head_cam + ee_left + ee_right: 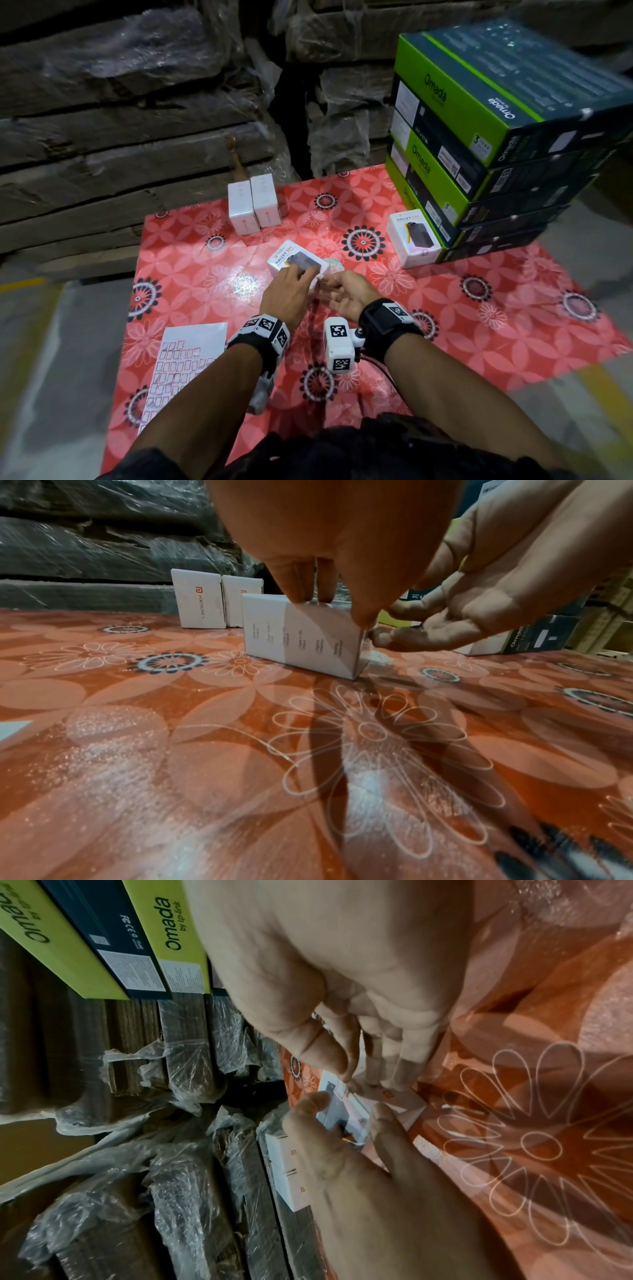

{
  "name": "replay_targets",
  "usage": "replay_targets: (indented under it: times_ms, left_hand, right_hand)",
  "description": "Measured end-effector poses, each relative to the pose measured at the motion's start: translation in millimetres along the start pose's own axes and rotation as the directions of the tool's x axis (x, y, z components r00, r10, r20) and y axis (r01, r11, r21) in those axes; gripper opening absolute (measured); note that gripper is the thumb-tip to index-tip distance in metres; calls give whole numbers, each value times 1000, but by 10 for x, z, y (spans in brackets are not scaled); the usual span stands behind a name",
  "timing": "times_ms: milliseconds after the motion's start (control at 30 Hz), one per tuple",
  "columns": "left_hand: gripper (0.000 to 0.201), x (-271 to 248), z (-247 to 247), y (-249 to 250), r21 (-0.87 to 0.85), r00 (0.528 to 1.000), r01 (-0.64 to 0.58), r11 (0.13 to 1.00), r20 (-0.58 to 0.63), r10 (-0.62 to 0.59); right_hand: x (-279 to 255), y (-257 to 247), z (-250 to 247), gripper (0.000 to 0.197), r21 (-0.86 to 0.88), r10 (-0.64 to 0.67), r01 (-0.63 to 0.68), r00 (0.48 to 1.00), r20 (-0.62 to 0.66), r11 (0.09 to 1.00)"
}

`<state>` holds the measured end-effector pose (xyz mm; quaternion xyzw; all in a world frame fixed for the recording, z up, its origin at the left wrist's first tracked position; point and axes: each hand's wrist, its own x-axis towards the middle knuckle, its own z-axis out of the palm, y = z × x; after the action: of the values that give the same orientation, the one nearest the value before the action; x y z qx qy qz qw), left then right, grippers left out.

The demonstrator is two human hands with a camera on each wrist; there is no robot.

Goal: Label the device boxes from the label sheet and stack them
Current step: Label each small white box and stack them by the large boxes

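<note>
Our left hand [289, 291] grips a white device box [291, 262] from above at the centre of the red floral cloth [479, 329], fingers on top, thumb at its near corner. Our right hand [346, 294], fingers curled, pinches at the box's right end, poss. a small label; view too blurred to confirm. Label sheet [191, 346] lies near-left. Two white boxes [253, 204] stand behind; a third [412, 238] sits beside the green stack [479, 137].
</note>
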<state>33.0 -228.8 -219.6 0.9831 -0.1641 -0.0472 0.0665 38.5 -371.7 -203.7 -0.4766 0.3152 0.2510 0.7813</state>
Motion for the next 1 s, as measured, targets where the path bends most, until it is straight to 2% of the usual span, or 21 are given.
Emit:
replay_targets:
  times_ms: [233, 500, 1000]
  left_hand:
    - [42, -5, 33, -8, 11, 999, -1, 1000, -34, 2]
    - [48, -16, 11, 2, 32, 1000, -7, 999, -19, 8]
    - [43, 7, 55, -24, 39, 1000, -12, 999, -28, 13]
  right_hand:
    - [25, 11, -25, 29, 7, -7, 7, 1000, 9, 1000]
    - [11, -8, -6, 27, -29, -16, 16, 1000, -8, 999]
    - [-26, -68, 29, 23, -67, -3, 2, 1000, -9, 998]
